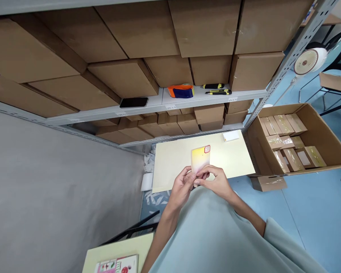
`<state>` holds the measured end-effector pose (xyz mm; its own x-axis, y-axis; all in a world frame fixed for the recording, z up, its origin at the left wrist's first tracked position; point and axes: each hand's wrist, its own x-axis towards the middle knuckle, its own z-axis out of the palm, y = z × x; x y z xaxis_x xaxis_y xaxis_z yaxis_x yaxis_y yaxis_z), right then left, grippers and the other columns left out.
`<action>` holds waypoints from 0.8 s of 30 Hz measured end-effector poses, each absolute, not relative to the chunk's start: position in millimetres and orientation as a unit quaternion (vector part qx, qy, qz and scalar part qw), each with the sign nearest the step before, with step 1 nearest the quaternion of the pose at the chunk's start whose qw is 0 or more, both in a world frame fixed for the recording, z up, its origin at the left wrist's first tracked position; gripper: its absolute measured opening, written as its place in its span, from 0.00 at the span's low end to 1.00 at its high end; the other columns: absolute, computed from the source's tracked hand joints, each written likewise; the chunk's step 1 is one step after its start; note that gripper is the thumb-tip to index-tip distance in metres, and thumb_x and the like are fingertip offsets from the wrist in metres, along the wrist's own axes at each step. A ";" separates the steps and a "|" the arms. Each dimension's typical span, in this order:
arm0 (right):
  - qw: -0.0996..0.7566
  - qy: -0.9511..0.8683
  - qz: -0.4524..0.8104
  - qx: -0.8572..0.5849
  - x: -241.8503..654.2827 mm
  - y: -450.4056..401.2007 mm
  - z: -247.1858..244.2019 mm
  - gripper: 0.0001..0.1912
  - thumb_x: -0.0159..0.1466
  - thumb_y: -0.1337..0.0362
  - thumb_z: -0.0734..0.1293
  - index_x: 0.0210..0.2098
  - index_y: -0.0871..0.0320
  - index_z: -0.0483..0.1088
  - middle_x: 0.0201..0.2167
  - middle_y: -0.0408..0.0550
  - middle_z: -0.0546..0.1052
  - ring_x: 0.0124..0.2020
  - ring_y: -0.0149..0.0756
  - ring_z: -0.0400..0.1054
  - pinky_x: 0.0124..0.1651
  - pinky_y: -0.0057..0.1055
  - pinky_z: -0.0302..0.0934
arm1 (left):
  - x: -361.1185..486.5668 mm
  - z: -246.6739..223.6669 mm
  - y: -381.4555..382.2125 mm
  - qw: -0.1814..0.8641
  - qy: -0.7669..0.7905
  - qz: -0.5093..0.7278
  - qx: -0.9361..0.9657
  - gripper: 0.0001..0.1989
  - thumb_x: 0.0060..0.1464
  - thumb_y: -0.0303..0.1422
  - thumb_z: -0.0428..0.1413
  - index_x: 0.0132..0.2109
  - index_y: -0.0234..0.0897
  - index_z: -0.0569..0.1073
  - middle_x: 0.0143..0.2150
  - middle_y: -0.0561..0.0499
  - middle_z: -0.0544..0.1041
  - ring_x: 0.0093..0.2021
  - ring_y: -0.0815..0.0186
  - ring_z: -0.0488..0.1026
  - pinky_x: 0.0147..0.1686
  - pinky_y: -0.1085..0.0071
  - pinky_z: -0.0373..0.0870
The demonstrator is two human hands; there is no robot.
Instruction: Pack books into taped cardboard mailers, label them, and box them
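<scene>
Over the pale yellow tabletop point(173, 161), a thin rectangular piece fading from yellow to white point(199, 157) is held upright. It has a small red-bordered label at its top right corner; whether it is a card, a packet or a case I cannot tell. My left hand point(184, 185) grips its lower left edge between thumb and fingers. My right hand point(214, 182) pinches at its lower right edge, fingers bent and close to the left fingertips. The fingers cover the bottom of the piece. A small white box point(231, 135) lies at the table's far right.
Cardboard boxes point(147, 30) fill the shelf ahead. Along its edge lie a black phone point(133, 102), an orange-and-blue tape roll or dispenser point(181, 91) and yellow-black utility knives point(218, 92). An open carton point(335, 151) of small boxes stands right. A grey wall point(59, 189) is left.
</scene>
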<state>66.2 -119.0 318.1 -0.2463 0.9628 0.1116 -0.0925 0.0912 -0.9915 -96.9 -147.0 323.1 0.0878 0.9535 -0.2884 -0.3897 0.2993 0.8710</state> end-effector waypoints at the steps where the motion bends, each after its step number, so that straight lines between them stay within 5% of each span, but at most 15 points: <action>1: 0.477 -0.568 0.550 -0.384 66.6 -119.7 319.5 0.12 0.61 0.54 0.81 0.36 0.55 0.83 0.33 0.46 0.83 0.33 0.35 0.75 0.38 0.31 0.69 | -96.7 323.1 -146.8 0.667 0.451 0.504 0.312 0.26 0.55 0.51 0.72 0.48 0.37 0.78 0.28 0.55 0.77 0.26 0.72 0.69 0.32 0.76 0.66; 7: 0.482 -0.576 0.532 -0.390 71.9 -122.7 323.4 0.07 0.67 0.60 0.73 0.33 0.54 0.80 0.33 0.46 0.81 0.33 0.35 0.73 0.38 0.32 0.69 | -91.4 323.1 -145.8 0.679 0.445 0.517 0.270 0.24 0.56 0.51 0.71 0.48 0.38 0.80 0.37 0.47 0.84 0.42 0.60 0.82 0.45 0.67 0.79; 15: 0.544 -0.467 0.542 -0.437 113.7 -111.4 318.8 0.14 0.66 0.53 0.74 0.30 0.55 0.75 0.28 0.43 0.73 0.31 0.35 0.66 0.35 0.32 0.63 | -112.2 329.9 -139.5 0.633 0.468 0.586 0.191 0.22 0.51 0.45 0.75 0.47 0.35 0.84 0.48 0.41 0.87 0.57 0.49 0.82 0.56 0.59 0.82; 24: 0.521 -0.467 0.532 -0.477 118.3 -108.9 316.4 0.17 0.64 0.48 0.75 0.29 0.54 0.74 0.27 0.43 0.71 0.31 0.35 0.64 0.35 0.33 0.61 | -122.5 338.7 -146.5 0.623 0.458 0.595 0.218 0.22 0.53 0.46 0.74 0.47 0.35 0.84 0.48 0.40 0.87 0.56 0.48 0.83 0.57 0.57 0.82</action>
